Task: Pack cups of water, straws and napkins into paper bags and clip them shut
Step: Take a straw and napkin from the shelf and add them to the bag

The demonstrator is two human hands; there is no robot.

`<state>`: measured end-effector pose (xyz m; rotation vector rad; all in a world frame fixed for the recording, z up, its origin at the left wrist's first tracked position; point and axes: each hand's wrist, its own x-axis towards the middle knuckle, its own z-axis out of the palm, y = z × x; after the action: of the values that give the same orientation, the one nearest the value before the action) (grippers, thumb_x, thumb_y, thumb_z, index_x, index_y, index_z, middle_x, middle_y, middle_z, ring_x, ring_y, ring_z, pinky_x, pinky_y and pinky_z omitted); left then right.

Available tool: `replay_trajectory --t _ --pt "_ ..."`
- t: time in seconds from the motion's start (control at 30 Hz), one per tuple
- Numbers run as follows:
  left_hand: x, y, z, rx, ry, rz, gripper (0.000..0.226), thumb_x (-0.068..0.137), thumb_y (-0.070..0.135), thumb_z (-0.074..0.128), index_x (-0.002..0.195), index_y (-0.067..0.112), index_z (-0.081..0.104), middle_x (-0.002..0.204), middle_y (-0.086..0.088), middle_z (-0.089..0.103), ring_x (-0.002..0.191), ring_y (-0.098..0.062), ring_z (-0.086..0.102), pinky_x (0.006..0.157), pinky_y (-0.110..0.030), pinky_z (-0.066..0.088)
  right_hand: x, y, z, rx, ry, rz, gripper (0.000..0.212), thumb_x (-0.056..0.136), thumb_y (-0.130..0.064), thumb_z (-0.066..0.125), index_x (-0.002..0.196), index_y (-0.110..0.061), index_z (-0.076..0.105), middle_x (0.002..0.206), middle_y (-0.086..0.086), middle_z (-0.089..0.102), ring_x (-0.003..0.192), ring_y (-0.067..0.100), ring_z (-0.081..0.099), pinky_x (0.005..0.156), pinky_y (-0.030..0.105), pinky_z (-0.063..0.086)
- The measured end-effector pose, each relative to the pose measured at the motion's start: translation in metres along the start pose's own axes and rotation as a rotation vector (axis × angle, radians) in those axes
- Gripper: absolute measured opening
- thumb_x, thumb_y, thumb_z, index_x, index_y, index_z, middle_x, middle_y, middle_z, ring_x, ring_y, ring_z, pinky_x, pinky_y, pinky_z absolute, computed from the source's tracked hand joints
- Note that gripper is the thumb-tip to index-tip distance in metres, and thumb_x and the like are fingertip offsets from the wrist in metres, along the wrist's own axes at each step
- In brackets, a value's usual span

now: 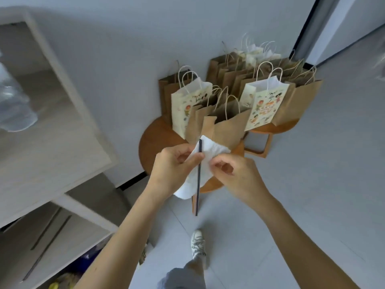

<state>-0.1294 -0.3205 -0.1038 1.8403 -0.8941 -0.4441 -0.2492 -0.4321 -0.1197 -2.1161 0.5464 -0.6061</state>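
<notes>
Pale wood shelving (52,122) across nine o'clock, largest in view, with something clear and plastic (12,101) on top, too blurred to name; round brown stool (154,147) near centre, second stool (277,127) just beside it toward two o'clock; crowd of paper bags (229,76) standing on both, mostly brown, two printed bags (262,109) among them, mouths open where visible, none seen clipped; white paper poking from the rear ones at twelve o'clock, contents otherwise hidden; nearest brown bag (227,126) open-mouthed just beyond the hands, probably next to be filled; no cup and no clip in view.

Left hand (170,165) at centre, thumb and forefinger pinching white napkin (212,151) and dark straw (198,184) together, other fingers curled under; right hand (235,172) just beside it toward four o'clock, thumb and fingertips pinching the napkin's near edge; napkin stretched between both hands, in front of the nearest bag, not yet inside; straw lying across it, running from its top edge toward six o'clock, well past its lower edge.

Judged stage: napkin and straw for this bag gathered but not dropped in; clipping apparently left for every bag seen.
</notes>
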Motion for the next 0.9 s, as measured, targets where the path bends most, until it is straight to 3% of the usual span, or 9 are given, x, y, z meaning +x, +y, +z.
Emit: replay_trajectory --t 0.1,0.17,0.23,0.33,0.43,0.57,0.67,0.8,0.9 --pt "0.047 -0.005 0.025 0.142 -0.031 0.081 0.009 0.085 0.024 0.064 0.081 0.024 0.071 0.067 0.012 0.064 0.063 -0.004 0.056 0.056 -0.008 0.036 0.043 0.026 -0.040 -0.057 0.085 0.021 0.008 0.085 -0.020 0.065 0.092 -0.025 0.066 0.083 -0.018 0.063 0.081 0.000 0.057 0.067 0.011 0.043" --pt "0.080 -0.007 0.042 0.192 -0.058 0.131 0.009 0.085 0.021 0.066 0.086 0.018 0.074 0.065 0.021 0.061 0.061 -0.001 0.056 0.055 -0.006 0.034 0.077 0.036 -0.055 -0.036 0.025 0.060 0.013 0.086 -0.033 0.062 0.098 -0.035 0.059 0.088 -0.028 0.057 0.085 -0.009 0.054 0.071 0.006 0.042" --pt "0.112 -0.006 0.057 0.242 -0.104 0.161 0.010 0.084 0.021 0.067 0.086 0.015 0.074 0.062 0.024 0.060 0.060 0.001 0.056 0.054 -0.008 0.037 0.107 0.049 -0.064 -0.064 -0.068 0.085 0.022 0.087 -0.038 0.059 0.107 -0.030 0.061 0.090 -0.025 0.056 0.085 -0.012 0.052 0.070 0.001 0.040" --pt "0.151 -0.002 0.076 0.250 -0.147 0.160 0.017 0.085 0.024 0.066 0.099 0.018 0.073 0.086 0.006 0.072 0.070 -0.007 0.062 0.064 -0.014 0.048 0.147 0.073 -0.074 -0.106 -0.101 0.087 0.025 0.087 -0.033 0.060 0.108 -0.020 0.066 0.087 -0.018 0.057 0.082 -0.010 0.052 0.064 0.000 0.040" --pt "0.178 0.002 0.093 0.248 -0.127 0.149 0.021 0.085 0.024 0.064 0.102 0.016 0.072 0.089 0.001 0.072 0.069 -0.009 0.062 0.066 -0.015 0.047 0.176 0.097 -0.082 -0.090 -0.141 0.096 0.018 0.088 -0.034 0.059 0.100 -0.024 0.066 0.087 -0.016 0.060 0.084 -0.002 0.055 0.062 0.000 0.040" --pt "0.207 -0.002 0.112 0.257 -0.109 0.041 0.022 0.086 0.027 0.063 0.105 0.018 0.070 0.093 0.006 0.069 0.076 -0.007 0.061 0.068 -0.013 0.047 0.207 0.131 -0.093 -0.013 -0.191 0.034 0.007 0.088 -0.029 0.060 0.093 -0.025 0.064 0.084 -0.019 0.060 0.086 -0.001 0.057 0.064 0.002 0.042" --pt "0.229 -0.008 0.125 0.295 -0.087 -0.032 0.020 0.087 0.027 0.062 0.105 0.020 0.068 0.091 0.013 0.063 0.078 0.001 0.058 0.072 -0.007 0.046 0.238 0.163 -0.107 -0.061 -0.182 -0.098 0.013 0.087 -0.025 0.062 0.095 -0.017 0.068 0.086 -0.012 0.064 0.080 -0.002 0.059 0.068 0.001 0.042" --pt "0.259 -0.019 0.147 0.362 0.034 -0.181 0.020 0.089 0.027 0.058 0.106 0.022 0.067 0.095 0.012 0.066 0.086 -0.001 0.062 0.076 -0.016 0.051 0.284 0.200 -0.127 -0.153 -0.293 -0.247 0.019 0.087 -0.025 0.061 0.100 -0.013 0.068 0.089 -0.009 0.065 0.076 -0.008 0.053 0.069 0.000 0.042" --pt "0.278 -0.026 0.169 0.384 0.130 -0.290 0.018 0.091 0.025 0.055 0.104 0.022 0.067 0.096 0.008 0.067 0.086 -0.003 0.061 0.075 -0.017 0.050 0.317 0.219 -0.141 -0.206 -0.370 -0.351 0.023 0.089 -0.030 0.055 0.100 -0.014 0.066 0.090 -0.003 0.069 0.076 0.000 0.058 0.060 0.005 0.043"
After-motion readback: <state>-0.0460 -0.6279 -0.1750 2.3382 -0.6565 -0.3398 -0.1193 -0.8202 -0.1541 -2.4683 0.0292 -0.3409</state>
